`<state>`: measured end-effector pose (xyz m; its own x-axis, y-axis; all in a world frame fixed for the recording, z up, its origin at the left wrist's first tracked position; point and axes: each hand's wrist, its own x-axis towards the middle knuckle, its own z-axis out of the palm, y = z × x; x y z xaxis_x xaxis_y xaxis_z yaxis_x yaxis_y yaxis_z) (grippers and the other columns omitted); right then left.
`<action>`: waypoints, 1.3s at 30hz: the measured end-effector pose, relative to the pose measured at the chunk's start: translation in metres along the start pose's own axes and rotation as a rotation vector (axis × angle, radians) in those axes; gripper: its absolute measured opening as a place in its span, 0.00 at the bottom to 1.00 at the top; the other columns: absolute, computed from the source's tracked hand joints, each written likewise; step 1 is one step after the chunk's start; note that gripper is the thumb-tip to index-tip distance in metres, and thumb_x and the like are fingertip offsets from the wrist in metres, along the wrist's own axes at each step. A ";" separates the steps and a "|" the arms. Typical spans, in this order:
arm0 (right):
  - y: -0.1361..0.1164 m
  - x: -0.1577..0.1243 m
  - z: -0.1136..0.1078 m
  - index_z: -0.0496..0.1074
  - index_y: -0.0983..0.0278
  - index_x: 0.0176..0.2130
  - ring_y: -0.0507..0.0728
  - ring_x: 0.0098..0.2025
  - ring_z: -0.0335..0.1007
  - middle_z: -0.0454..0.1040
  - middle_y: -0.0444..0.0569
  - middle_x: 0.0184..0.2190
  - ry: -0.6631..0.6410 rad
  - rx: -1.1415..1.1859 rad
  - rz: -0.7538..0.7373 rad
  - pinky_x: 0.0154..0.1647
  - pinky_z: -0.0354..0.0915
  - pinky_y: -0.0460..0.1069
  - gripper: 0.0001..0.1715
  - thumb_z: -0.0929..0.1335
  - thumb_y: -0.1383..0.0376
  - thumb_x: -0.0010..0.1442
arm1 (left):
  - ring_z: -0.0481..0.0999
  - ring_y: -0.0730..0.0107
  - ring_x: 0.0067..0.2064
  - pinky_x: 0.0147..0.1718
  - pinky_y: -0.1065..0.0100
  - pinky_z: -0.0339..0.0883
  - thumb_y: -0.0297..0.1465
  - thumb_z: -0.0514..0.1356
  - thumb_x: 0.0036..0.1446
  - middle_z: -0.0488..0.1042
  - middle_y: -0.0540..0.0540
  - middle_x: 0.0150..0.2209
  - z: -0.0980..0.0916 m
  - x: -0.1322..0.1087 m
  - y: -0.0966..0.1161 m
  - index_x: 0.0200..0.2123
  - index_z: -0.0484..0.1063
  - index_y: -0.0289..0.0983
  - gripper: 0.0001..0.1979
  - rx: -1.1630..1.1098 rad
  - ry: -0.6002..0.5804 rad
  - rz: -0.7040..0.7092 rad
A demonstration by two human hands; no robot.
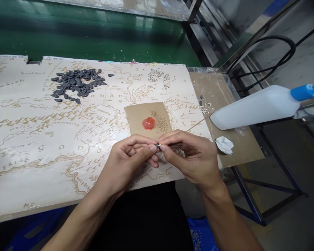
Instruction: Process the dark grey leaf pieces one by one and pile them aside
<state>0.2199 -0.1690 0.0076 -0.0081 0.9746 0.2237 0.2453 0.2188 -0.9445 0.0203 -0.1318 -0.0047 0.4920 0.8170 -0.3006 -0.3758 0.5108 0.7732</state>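
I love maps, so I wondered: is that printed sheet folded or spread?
Spread: the map sheet lies flat, printed side up, with dark pieces heaped on it.

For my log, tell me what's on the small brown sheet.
On the brown sheet: a round red object, scattered brown bits. Left hand and right hand hide its near edge.

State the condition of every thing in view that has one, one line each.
Left hand: fingers pinching a small dark grey piece
Right hand: fingers pinched at the same piece
Dark grey crescent-shaped pieces: loosely heaped
Round glossy red object: resting on the tan square sheet
Tan square sheet: flat, strewn with brown bits
White plastic bottle: blue top on
White tissue: crumpled
Cream map-printed sheet: spread flat
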 end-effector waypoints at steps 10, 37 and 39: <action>0.005 0.000 0.002 0.88 0.56 0.44 0.59 0.44 0.88 0.90 0.48 0.42 0.014 0.013 -0.055 0.47 0.84 0.54 0.08 0.79 0.71 0.71 | 0.87 0.70 0.33 0.38 0.72 0.82 0.31 0.78 0.67 0.87 0.45 0.31 -0.003 -0.001 0.000 0.43 0.88 0.35 0.06 0.107 0.005 0.038; 0.007 -0.016 0.000 0.87 0.57 0.43 0.57 0.34 0.89 0.88 0.48 0.33 0.147 0.091 0.131 0.38 0.86 0.47 0.05 0.78 0.60 0.75 | 0.64 0.86 0.24 0.20 0.95 0.59 0.19 0.73 0.65 0.71 0.51 0.33 -0.004 -0.009 0.010 0.41 0.81 0.37 0.09 -0.729 0.129 -0.087; 0.013 -0.017 -0.001 0.87 0.57 0.44 0.57 0.32 0.88 0.88 0.48 0.33 0.168 0.044 0.151 0.36 0.86 0.48 0.05 0.78 0.59 0.74 | 0.64 0.85 0.25 0.20 0.91 0.60 0.22 0.75 0.64 0.72 0.51 0.33 -0.007 -0.008 0.011 0.41 0.81 0.38 0.09 -0.621 0.137 -0.074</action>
<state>0.2237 -0.1827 -0.0079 0.1876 0.9758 0.1121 0.1886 0.0763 -0.9791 0.0068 -0.1306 0.0017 0.4447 0.7792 -0.4416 -0.7500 0.5935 0.2920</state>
